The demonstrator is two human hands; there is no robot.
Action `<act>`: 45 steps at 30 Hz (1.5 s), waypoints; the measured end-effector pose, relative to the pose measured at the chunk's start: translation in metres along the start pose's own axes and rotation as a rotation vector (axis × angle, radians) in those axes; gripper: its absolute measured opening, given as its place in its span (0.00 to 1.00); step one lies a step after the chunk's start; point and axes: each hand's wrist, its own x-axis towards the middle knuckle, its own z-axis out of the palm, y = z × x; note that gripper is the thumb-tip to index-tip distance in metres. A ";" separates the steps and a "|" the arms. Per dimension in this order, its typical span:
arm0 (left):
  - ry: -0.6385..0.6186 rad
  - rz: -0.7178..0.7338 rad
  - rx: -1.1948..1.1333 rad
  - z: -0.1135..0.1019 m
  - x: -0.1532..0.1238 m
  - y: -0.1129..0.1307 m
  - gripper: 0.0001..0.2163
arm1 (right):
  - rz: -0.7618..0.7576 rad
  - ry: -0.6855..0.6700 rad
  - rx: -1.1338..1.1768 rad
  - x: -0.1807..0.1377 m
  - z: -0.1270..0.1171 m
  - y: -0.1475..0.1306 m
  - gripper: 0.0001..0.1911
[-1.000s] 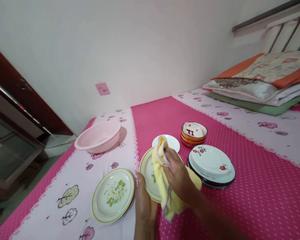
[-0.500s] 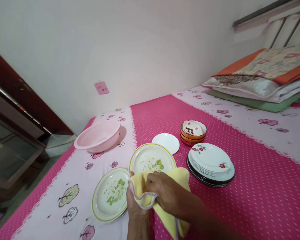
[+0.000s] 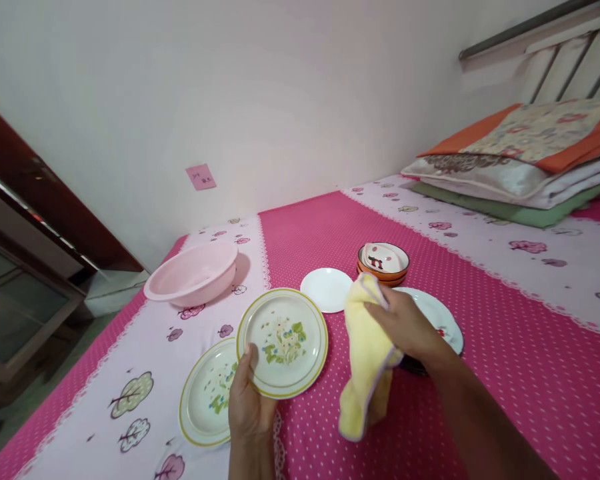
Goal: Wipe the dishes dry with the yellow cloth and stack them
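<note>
My left hand (image 3: 250, 400) grips the lower left rim of a plate (image 3: 283, 340) with a yellow-green edge and a flower-and-leaf print, thumb on its face. Partly behind it, on the bedspread, lies a matching plate (image 3: 203, 393). My right hand (image 3: 405, 323) pinches a yellow cloth (image 3: 367, 353) with purple stitching, which hangs down to the right of the held plate, apart from it. Behind my right hand is a stack of white plates (image 3: 433, 310) with red flowers, partly hidden. A plain white plate (image 3: 326, 289) and stacked orange bowls (image 3: 383, 262) sit farther back.
A pink basin (image 3: 195, 275) stands at the back left on the pink bedspread (image 3: 310, 227). Folded bedding and pillows (image 3: 520, 163) are piled at the far right. A white wall (image 3: 280, 100) with a pink note (image 3: 201, 177) rises behind the bed.
My right hand has moved right with the cloth, away from the plate, and the cloth hangs loose. The held plate has shifted left and nearer, its face fully exposed.
</note>
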 end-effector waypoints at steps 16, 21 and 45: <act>-0.309 -0.300 0.308 0.004 -0.013 -0.030 0.11 | -0.246 -0.335 0.049 -0.037 0.015 -0.053 0.20; -0.265 -0.149 0.338 0.007 -0.017 -0.023 0.17 | -0.131 -0.106 -0.191 -0.025 0.020 -0.037 0.20; -0.462 -0.099 0.622 -0.004 -0.020 0.018 0.16 | 0.070 -0.613 0.390 -0.022 0.039 -0.032 0.20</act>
